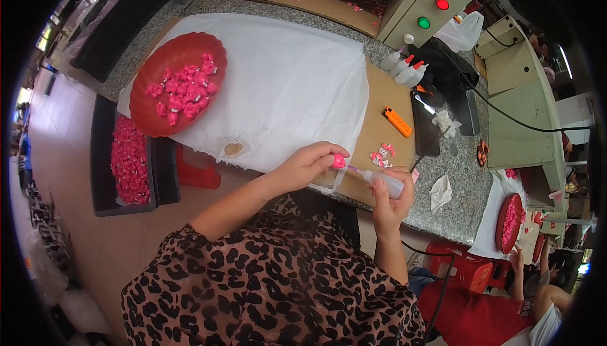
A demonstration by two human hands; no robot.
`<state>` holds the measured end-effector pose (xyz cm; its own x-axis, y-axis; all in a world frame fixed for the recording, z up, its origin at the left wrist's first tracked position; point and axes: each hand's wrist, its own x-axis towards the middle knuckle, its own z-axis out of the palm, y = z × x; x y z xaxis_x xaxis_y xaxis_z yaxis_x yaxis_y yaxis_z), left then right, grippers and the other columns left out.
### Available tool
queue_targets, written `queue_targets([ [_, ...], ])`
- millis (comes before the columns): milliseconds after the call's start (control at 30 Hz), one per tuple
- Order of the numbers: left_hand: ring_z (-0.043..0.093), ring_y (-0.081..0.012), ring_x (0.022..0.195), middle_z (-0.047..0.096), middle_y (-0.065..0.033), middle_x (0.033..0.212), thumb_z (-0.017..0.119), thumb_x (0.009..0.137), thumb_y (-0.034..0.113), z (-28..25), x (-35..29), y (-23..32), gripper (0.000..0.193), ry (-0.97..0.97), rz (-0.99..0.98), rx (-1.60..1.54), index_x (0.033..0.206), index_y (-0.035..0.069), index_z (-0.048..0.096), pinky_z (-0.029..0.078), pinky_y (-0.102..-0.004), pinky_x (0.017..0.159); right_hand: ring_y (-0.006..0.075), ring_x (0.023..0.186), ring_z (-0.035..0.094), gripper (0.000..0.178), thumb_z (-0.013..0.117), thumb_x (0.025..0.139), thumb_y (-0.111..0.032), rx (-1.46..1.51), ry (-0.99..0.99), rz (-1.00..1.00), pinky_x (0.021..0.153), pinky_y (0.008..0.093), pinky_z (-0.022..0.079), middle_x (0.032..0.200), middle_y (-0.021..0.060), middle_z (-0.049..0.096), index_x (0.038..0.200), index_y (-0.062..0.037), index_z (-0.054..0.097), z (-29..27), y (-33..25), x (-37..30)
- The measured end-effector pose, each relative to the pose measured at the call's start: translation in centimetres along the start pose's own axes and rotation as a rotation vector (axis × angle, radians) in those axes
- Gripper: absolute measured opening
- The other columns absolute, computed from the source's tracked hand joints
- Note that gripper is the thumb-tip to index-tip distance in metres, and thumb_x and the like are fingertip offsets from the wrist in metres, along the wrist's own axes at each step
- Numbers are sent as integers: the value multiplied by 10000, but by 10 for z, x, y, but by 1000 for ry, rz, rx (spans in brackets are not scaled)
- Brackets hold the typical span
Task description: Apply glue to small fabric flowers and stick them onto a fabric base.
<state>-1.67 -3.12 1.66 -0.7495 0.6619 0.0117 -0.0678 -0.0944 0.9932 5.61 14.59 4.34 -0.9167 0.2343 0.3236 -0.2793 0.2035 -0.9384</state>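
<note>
My left hand (312, 162) pinches a small pink plastic piece (339, 160) over the near edge of the workbench. In my right hand (392, 197) is a translucent squeeze bottle (391, 185), tilted so its thin purple nozzle (354, 169) points at the pink piece. The nozzle tip is at or very close to the piece; contact cannot be made out. Just beyond my right hand, several small pink and white parts (382, 155) lie on brown cardboard (374, 109). A red scalloped plate (144, 107) with many pink pieces stands at the far left on white paper (284, 80).
Beneath the bench's left end, a black bin (102, 175) holds more pink pieces. An orange box-shaped item (398, 122), white bottles with red caps (411, 74) and a dark tray (426, 124) stand to the right. Behind is a machine with red and green buttons (423, 23). Another person (474, 314) sits at right.
</note>
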Motion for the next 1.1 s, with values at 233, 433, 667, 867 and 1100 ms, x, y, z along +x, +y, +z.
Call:
queue_targets([
  [233, 471, -102, 839, 514, -45, 926, 389, 880, 126, 0, 0, -1, 233, 18, 20, 42, 1055, 19, 500, 381, -231, 761, 118, 634, 499, 148, 541, 788, -62, -52, -25, -11, 562, 210, 425, 859, 86, 451, 870, -3, 434, -2, 2, 1],
  [433, 474, -117, 869, 517, -57, 948, 396, 877, 127, 1, 0, -1, 232, 40, 20, 25, 1052, 16, 500, 376, -241, 787, 120, 656, 499, 147, 540, 786, -48, -171, -27, -107, 577, 215, 426, 853, 86, 451, 872, -2, 430, -5, 7, -1],
  [667, 480, -131, 884, 518, -70, 950, 400, 875, 132, 2, 0, -2, 234, 45, 29, 57, 1050, 13, 500, 378, -249, 791, 159, 673, 493, 171, 567, 757, -28, -196, -22, -146, 595, 242, 415, 823, 111, 470, 865, 8, 440, -3, 6, -3],
  [867, 474, -74, 785, 513, -34, 954, 386, 893, 153, 2, 1, -8, 246, 57, 100, 95, 1080, 28, 484, 414, -211, 698, 196, 690, 484, 193, 594, 732, -28, -192, 12, -163, 609, 267, 400, 786, 131, 490, 859, 16, 455, 0, 4, -4],
  [1100, 473, -92, 800, 509, -38, 916, 397, 879, 125, 3, -1, -5, 223, 75, 59, 56, 1054, 14, 481, 402, -222, 723, 136, 640, 508, 153, 530, 785, -18, -247, 6, -206, 570, 227, 440, 843, 101, 457, 888, 10, 421, 0, 10, -8],
])
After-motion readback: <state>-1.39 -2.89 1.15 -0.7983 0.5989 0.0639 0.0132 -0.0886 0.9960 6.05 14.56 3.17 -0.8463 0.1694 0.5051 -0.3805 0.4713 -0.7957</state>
